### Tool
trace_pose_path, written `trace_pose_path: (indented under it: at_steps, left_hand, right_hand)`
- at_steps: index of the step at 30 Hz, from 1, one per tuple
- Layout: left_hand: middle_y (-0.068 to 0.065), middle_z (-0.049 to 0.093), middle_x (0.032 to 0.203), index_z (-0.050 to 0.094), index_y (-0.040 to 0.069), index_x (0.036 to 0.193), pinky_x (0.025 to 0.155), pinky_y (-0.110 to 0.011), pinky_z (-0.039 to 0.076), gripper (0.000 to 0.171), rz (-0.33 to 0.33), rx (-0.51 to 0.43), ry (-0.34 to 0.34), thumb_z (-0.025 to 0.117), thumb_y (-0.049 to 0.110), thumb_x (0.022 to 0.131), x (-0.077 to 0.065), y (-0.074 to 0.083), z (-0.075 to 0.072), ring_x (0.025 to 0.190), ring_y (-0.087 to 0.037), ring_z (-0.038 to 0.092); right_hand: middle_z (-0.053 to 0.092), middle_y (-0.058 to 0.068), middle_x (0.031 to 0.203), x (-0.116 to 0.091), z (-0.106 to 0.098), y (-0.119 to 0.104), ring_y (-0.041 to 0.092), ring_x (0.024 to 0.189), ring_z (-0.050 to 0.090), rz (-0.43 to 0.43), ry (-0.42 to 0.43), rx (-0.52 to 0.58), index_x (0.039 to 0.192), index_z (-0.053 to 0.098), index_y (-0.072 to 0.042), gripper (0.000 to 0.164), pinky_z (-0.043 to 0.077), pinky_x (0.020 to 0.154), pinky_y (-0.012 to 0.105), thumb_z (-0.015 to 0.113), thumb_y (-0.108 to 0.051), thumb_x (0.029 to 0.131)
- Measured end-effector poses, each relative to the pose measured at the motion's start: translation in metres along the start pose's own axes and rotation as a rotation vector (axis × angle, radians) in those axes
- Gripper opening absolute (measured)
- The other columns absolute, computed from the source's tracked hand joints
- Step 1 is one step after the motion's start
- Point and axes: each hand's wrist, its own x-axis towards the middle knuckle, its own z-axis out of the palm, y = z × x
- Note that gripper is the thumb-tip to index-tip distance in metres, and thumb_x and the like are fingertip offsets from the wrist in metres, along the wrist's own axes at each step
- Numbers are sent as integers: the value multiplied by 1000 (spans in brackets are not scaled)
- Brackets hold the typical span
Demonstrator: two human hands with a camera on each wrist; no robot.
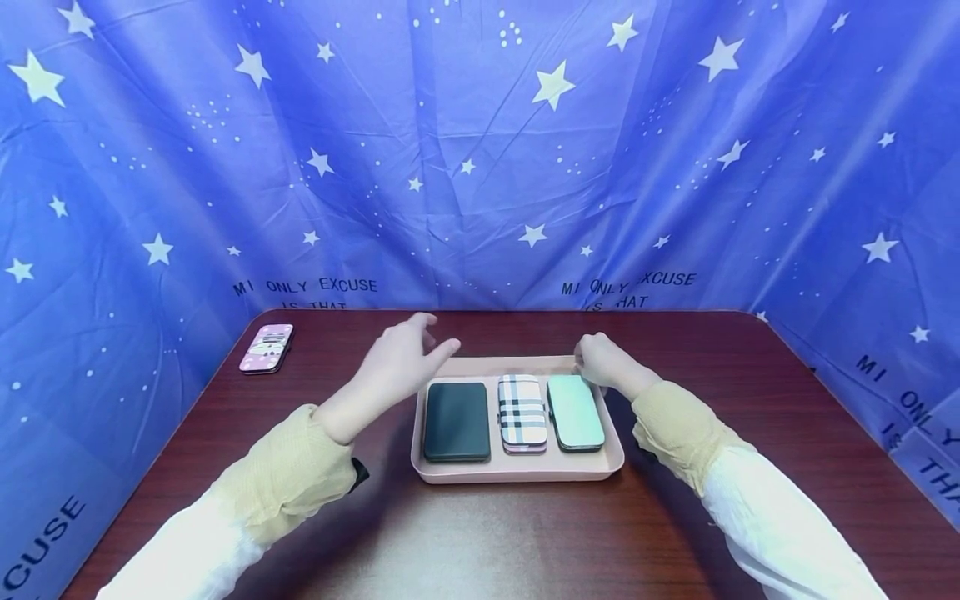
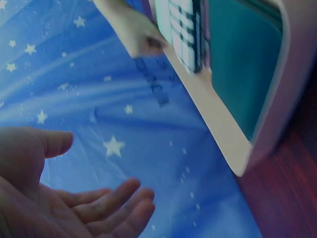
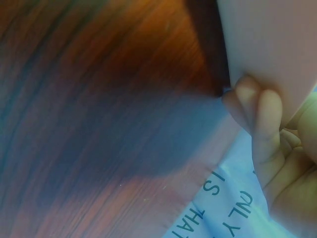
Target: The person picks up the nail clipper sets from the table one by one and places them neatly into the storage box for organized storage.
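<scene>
A pale pink tray (image 1: 517,477) lies on the table with several flat cases in it. Curled fingers of my right hand (image 1: 609,362) grip its back right corner; the right wrist view has the fingertips (image 3: 270,101) against the outer wall. My left hand (image 1: 393,360) is held over the back left corner, fingers spread and nothing in the palm. Within the tray, a black case (image 1: 457,421) is at the left, a plaid case (image 1: 522,410) sits in the middle on top of a pinkish one, and a mint green case (image 1: 576,412) is at the right.
Toward the back left corner of the brown wooden table (image 1: 480,542) lies a pink patterned case (image 1: 266,348). A blue curtain (image 1: 465,208) with stars and lettering hangs behind the table and along both sides.
</scene>
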Motion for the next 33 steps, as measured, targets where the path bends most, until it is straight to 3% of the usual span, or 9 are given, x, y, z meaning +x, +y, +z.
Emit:
trace_pose_path:
  at_steps: [6, 11, 16, 21, 33]
  left_hand:
    - [-21, 50, 132, 33, 3, 143, 95, -55, 41, 75, 9, 87, 149, 54, 52, 90, -2, -24, -5, 120, -39, 47]
    - [-27, 39, 138, 30, 3, 144, 100, -60, 33, 79, 89, 191, 287, 57, 51, 88, 0, -46, -4, 129, -43, 34]
    - [-29, 30, 144, 28, 4, 145, 110, -61, 16, 80, 186, 294, 384, 58, 50, 87, 8, -70, -4, 138, -44, 19]
    - [-28, 22, 149, 27, 8, 147, 111, -63, 9, 80, 197, 328, 405, 57, 51, 86, 14, -93, -7, 141, -42, 11]
    - [-28, 10, 153, 23, 11, 149, 109, -67, 3, 81, 61, 395, 339, 56, 52, 88, 25, -150, -22, 142, -44, 2]
  right_hand:
    - [60, 6, 58, 1, 0, -1, 9, 35, 54, 10, -7, 3, 73, 64, -1, 17, 47, 39, 22, 56, 0, 88]
    - [60, 6, 57, 0, -1, -2, 10, 35, 53, 6, -13, 2, 74, 64, -1, 17, 47, 40, 22, 56, 1, 88]
    - [59, 6, 57, -1, 0, -2, 12, 36, 55, 12, -13, 3, 73, 64, -1, 17, 47, 40, 22, 57, 0, 88]
    - [57, 5, 53, -2, 1, -1, 13, 36, 56, 12, -6, 6, 66, 60, -4, 22, 46, 38, 22, 59, 0, 88]
    - [56, 4, 52, -1, 0, 0, 10, 35, 54, -1, 2, -10, 66, 60, -5, 22, 46, 39, 21, 60, -2, 88]
